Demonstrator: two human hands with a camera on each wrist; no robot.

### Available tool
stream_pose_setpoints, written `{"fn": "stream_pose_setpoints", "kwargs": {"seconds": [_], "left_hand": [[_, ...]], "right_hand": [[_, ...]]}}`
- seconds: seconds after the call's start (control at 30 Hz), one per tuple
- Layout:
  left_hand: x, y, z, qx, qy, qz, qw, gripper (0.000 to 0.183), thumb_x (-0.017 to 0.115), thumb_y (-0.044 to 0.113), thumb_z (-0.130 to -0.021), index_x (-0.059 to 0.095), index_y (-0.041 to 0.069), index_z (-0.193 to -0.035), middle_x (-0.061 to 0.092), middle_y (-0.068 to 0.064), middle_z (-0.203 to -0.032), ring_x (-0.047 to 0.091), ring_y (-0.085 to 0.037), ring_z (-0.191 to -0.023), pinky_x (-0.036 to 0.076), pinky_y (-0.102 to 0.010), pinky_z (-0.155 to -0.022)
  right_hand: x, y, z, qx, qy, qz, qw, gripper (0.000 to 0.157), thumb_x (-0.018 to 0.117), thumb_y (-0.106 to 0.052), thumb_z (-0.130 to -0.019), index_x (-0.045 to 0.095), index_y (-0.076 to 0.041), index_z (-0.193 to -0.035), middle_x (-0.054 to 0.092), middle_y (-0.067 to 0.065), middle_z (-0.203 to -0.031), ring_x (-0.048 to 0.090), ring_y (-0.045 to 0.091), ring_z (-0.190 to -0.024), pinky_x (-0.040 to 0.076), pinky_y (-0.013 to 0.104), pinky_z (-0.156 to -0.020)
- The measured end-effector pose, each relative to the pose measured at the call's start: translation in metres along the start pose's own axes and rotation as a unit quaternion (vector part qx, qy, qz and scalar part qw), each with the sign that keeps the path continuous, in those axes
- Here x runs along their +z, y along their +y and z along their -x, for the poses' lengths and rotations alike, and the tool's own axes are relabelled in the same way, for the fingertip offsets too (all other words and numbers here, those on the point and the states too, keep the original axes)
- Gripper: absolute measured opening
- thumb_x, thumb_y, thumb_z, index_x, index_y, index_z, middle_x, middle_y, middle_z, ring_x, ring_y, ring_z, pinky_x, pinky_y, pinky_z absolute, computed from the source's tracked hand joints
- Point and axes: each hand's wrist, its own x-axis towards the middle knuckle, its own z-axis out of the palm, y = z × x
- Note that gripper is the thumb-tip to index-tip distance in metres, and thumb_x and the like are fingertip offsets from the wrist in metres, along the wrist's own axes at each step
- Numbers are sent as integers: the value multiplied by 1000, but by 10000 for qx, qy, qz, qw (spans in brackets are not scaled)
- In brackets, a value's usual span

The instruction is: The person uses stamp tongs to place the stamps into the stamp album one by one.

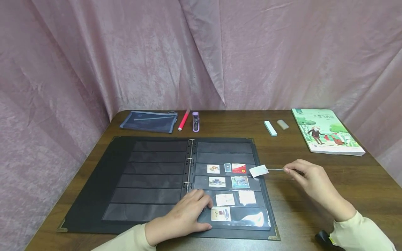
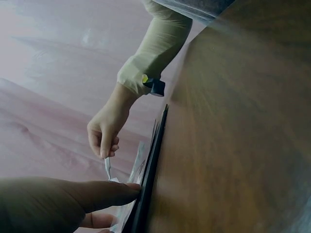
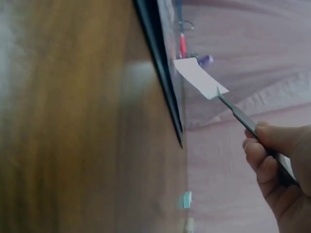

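Observation:
My right hand [image 1: 314,179] pinches a pair of metal tweezers [image 3: 243,119] beyond the right edge of the album. Their tips hold a white stamp [image 3: 199,77], blank side showing, which in the head view overlaps the right edge of the black stamp album [image 1: 91,195]. The album lies spread, and its right page carries several stamps in clear strips, among them a red one [image 1: 239,168] and a blue one [image 1: 240,182]. My left hand [image 1: 185,212] rests on the lower inner part of that page, fingers bent loosely, thumb [image 2: 112,193] near the bottom edge.
Behind the album lie a blue mesh pouch [image 1: 149,122], a pink marker [image 1: 184,120] and a purple-edged tool [image 1: 196,122]. Farther right are a pale blue block [image 1: 270,128], a beige eraser [image 1: 282,124] and a green-covered book [image 1: 328,132]. A pink curtain [image 1: 201,52] hangs behind the table.

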Motion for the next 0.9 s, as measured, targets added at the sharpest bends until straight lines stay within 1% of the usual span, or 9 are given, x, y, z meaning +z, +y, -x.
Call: {"fn": "stream_pose_setpoints", "kwargs": {"seconds": [0.1, 0.27, 0.37, 0.53, 0.67, 0.77, 0.83, 0.9], "left_hand": [[0, 0, 0, 4, -10, 10, 10000, 42, 74, 44, -65, 51, 22, -93, 46, 11, -88, 42, -4, -84, 39, -23, -76], [0, 0, 0, 0, -10, 29, 10000, 42, 74, 44, -65, 51, 21, -93, 46, 11, -89, 42, -4, -85, 39, -23, -77], [0, 0, 0, -9, 3, 28, 10000, 43, 74, 44, -65, 51, 21, -93, 46, 11, -89, 42, -5, -85, 39, -23, -77], [-1, 0, 0, -65, -65, 38, 10000, 42, 74, 43, -65, 51, 22, -93, 47, 11, -89, 42, -5, -86, 39, -23, -77], [-1, 1, -1, -131, -170, 68, 9997, 42, 74, 43, -66, 51, 22, -94, 47, 11, -90, 42, -5, -86, 39, -23, -77], [-1, 2, -1, -150, -201, 77, 9997, 42, 74, 43, -66, 51, 22, -94, 47, 11, -90, 42, -5, -87, 39, -24, -78], [-1, 2, -1, -149, -202, 74, 9997, 42, 74, 43, -66, 51, 22, -93, 47, 11, -90, 42, -5, -86, 39, -23, -78], [-2, 2, -1, -146, -200, 71, 9997, 42, 74, 43, -66, 51, 22, -93, 47, 11, -90, 42, -5, -86, 39, -23, -77]], "right_hand": [[2, -5, 2, -301, 113, 154, 9994, 22, 72, 1, -67, 66, -17, -79, 61, -14, -75, 51, -7, -67, 39, 9, -63], [4, -12, 7, -783, 62, 147, 9968, 24, 73, 2, -64, 66, -14, -81, 60, -13, -75, 52, -4, -66, 40, 8, -63], [4, -15, 9, -997, 118, 119, 9949, 24, 72, 2, -64, 66, -13, -82, 60, -12, -75, 51, -4, -65, 40, 8, -63], [3, -18, 9, -1094, 239, 144, 9936, 17, 68, -2, -70, 67, -11, -84, 60, -11, -76, 51, -2, -67, 42, 10, -67], [3, -20, 11, -1305, 158, 266, 9910, 7, 62, -13, -80, 67, -10, -85, 59, -9, -77, 54, 2, -68, 44, 13, -68], [3, -21, 13, -1587, 25, 308, 9868, 21, 53, -25, -89, 67, -11, -84, 58, -10, -78, 53, 1, -68, 44, 12, -68], [2, -22, 15, -1709, -88, 287, 9848, 25, 49, -29, -91, 67, -12, -84, 57, -12, -79, 53, -1, -69, 43, 10, -68], [1, -22, 16, -1794, -186, 240, 9833, 21, 52, -28, -89, 67, -13, -84, 56, -14, -79, 51, -4, -69, 42, 8, -67]]}}
